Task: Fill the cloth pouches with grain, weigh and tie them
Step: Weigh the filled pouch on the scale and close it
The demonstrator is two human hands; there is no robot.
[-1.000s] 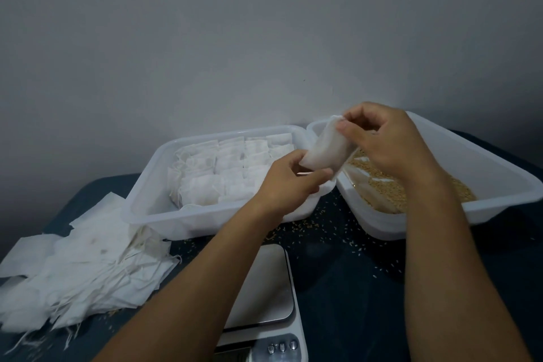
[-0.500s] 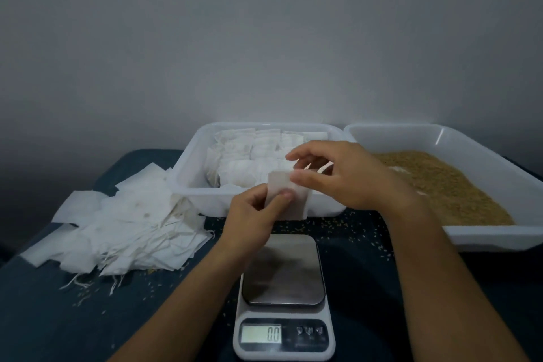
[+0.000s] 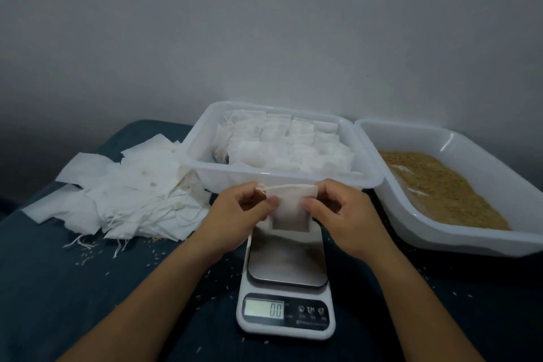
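At frame centre, above the scale (image 3: pixel 286 256), my left hand (image 3: pixel 238 214) and right hand (image 3: pixel 340 214) pinch the pouch (image 3: pixel 289 211); I lower it flat, then release.

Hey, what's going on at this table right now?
A person is holding one cloth pouch above the scale, with the left hand and right hand pinching its top corners. The scale's display reads zero. A tub of filled pouches sits behind, a tray of grain to the right, and empty pouches lie piled at left.
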